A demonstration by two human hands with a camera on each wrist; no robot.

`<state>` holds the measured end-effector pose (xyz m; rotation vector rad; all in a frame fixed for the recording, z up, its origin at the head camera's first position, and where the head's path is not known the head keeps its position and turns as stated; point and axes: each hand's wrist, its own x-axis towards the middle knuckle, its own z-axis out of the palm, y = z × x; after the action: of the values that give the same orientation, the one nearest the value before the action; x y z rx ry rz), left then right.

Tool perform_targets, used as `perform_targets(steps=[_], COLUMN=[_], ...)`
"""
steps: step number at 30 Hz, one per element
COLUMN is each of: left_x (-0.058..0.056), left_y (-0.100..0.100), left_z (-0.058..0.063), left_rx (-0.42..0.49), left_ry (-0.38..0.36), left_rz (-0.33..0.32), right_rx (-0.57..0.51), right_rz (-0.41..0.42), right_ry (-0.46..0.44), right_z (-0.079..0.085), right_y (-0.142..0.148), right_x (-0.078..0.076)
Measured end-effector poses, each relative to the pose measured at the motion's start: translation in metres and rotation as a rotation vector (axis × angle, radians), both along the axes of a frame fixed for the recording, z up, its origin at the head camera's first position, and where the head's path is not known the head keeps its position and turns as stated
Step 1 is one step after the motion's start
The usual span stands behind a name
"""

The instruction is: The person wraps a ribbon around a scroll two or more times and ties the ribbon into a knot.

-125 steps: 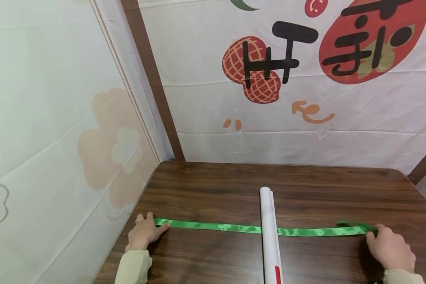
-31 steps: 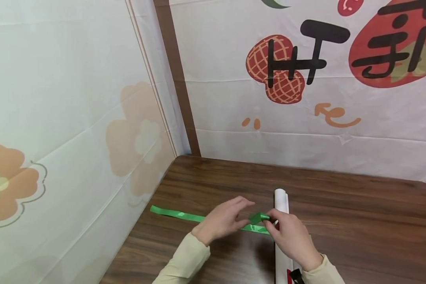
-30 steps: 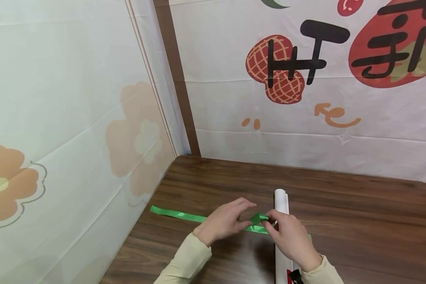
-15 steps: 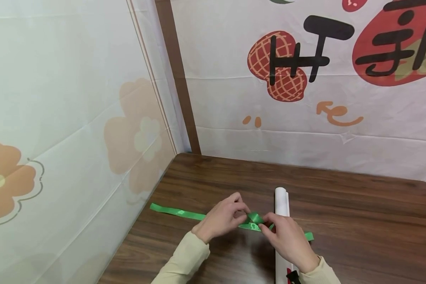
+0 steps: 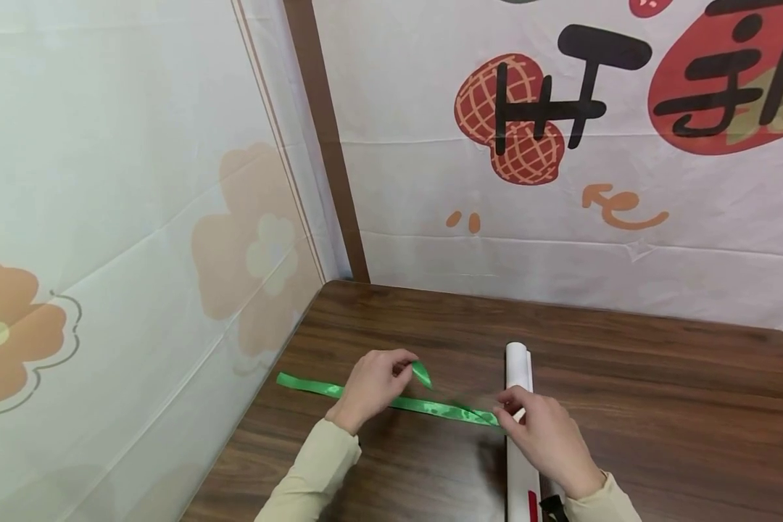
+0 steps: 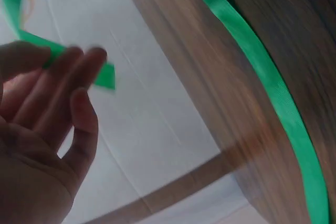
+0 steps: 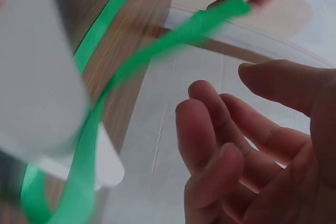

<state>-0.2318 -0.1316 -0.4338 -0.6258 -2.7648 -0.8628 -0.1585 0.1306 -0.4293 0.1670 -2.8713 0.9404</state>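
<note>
One green ribbon (image 5: 440, 410) is your work here: it lies flat along the worktop (image 5: 678, 406), runs to the white roll (image 5: 518, 368), and one end rises into your left hand (image 5: 373, 382). Your left fingers and thumb pinch that raised end, with a short tail sticking out past the fingertips. Your right hand (image 5: 549, 436) is over the roll; its fingers are loosely curled, the thumb stands apart, and the right wrist view shows nothing held between them. How the strands cross at the roll is covered by that hand in the head view, so you cannot be sure of the lie there.

To draw the raised end well, judge the pull by the slack: the strand looks loose, so a low, steady draw to your left should suit it better than a jerk. Satin-like ribbon likely slips, so pinch farther in from the tip. Rest your right fingers on the roll by the crossing, since it could roll or slide when tugged. Watch for twists, and let the flat length lie undisturbed.
</note>
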Motion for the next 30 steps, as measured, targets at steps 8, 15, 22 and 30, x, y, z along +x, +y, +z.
perform_targets(steps=[8, 15, 22, 30], left_x=[-0.012, -0.018, -0.02, -0.02], left_y=[-0.026, -0.045, -0.056, -0.064], left_z=[-0.007, -0.011, -0.017, -0.032], left_rx=[0.032, 0.052, 0.026, -0.049], left_ry=[0.02, -0.044, -0.126, -0.195], left_rz=[0.132, 0.164, 0.184, 0.189], right_rx=[0.013, 0.027, 0.083, 0.107], right_rz=[-0.026, -0.034, -0.04, -0.026], right_ry=[-0.037, -0.166, -0.254, -0.29], right_z=[-0.007, -0.012, -0.02, -0.026], right_y=[0.021, 0.031, 0.03, 0.027], right_x=[0.004, 0.008, 0.011, 0.014])
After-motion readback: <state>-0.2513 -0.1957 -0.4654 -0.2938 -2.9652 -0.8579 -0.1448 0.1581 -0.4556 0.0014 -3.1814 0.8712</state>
